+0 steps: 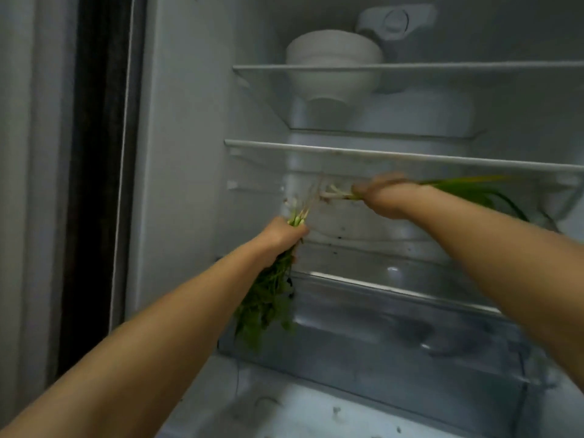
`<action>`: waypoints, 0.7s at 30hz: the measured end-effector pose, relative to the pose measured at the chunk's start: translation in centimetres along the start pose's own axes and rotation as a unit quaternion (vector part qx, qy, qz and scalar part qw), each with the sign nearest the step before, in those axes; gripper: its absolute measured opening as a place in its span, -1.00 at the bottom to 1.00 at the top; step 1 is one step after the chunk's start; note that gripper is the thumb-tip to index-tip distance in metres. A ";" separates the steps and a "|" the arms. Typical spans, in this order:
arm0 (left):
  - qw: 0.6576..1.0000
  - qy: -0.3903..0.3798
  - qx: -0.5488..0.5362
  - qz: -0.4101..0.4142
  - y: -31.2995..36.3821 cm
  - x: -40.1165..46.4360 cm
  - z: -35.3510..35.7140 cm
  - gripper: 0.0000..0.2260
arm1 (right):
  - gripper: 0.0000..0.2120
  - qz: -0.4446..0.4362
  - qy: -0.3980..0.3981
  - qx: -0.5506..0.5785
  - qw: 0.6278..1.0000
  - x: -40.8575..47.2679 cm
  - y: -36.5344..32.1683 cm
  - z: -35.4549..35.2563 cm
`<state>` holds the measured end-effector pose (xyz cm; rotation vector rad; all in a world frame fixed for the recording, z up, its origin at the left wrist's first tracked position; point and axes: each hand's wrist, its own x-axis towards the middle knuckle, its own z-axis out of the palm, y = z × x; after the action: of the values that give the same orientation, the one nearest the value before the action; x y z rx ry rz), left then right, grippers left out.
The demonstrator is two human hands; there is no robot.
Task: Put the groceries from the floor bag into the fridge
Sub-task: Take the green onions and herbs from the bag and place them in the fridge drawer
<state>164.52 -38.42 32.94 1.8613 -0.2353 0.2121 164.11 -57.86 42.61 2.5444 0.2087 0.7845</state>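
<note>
The fridge stands open in front of me. My left hand is shut on a bunch of leafy green herbs, roots up and leaves hanging down, just in front of the lower shelf. My right hand is shut on a bunch of green onions, held sideways with white root ends pointing left and the long leaves trailing right, under the middle glass shelf. The root ends of the two bunches nearly meet. The floor bag is out of view.
A stack of white bowls sits on the top glass shelf at the back left. A clear crisper drawer lies below my hands. The fridge's left wall and door seal are close on the left.
</note>
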 end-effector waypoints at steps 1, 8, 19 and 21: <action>1.000 -0.003 -0.028 -0.007 -0.4 0.7 0.1 -0.79 | -0.67 -0.022 0.001 -0.002 1.000 1.5 0.0 1.7; 0.986 0.024 -0.158 -0.039 -2.4 3.0 0.5 -0.71 | -0.66 -0.112 -0.074 0.036 0.990 9.7 -4.1 12.1; 0.993 0.011 -0.116 -0.021 -2.6 2.7 0.6 -0.77 | -0.25 -0.032 -0.246 0.196 0.949 11.3 -6.1 14.6; 0.993 0.011 -0.116 -0.022 -2.5 2.5 0.6 -0.78 | -0.26 -0.035 -0.216 0.258 0.941 10.0 -6.4 12.0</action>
<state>167.63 -38.38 31.14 1.6305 -0.1943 0.1675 179.10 -54.14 35.83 3.1000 0.3996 0.1283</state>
